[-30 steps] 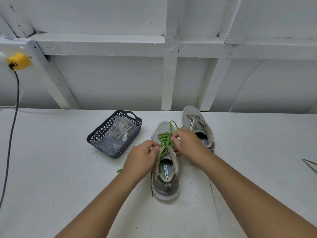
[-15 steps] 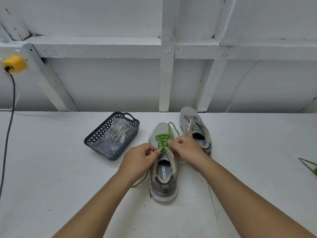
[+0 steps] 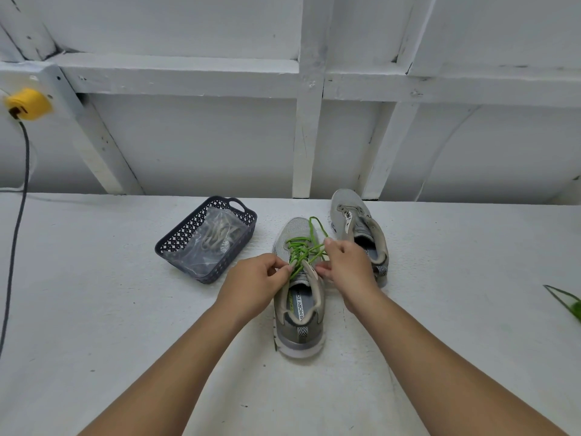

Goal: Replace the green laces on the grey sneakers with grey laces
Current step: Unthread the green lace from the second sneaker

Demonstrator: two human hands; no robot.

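Green lace [image 3: 303, 251] on near sneaker [image 3: 298, 297], mid-bench, is pinched by left hand [image 3: 254, 283] and right hand [image 3: 347, 265] for unthreading; second sneaker [image 3: 358, 229] already bare; basket [image 3: 206, 239] of spare laces kept toward far edge.

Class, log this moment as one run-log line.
left hand: pinches green lace | right hand: pulls lace | near sneaker: half unlaced | far sneaker: laceless

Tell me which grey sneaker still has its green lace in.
The nearer grey sneaker, between both hands, still carries the green lace. The farther grey sneaker, behind and to its right, shows no lace.
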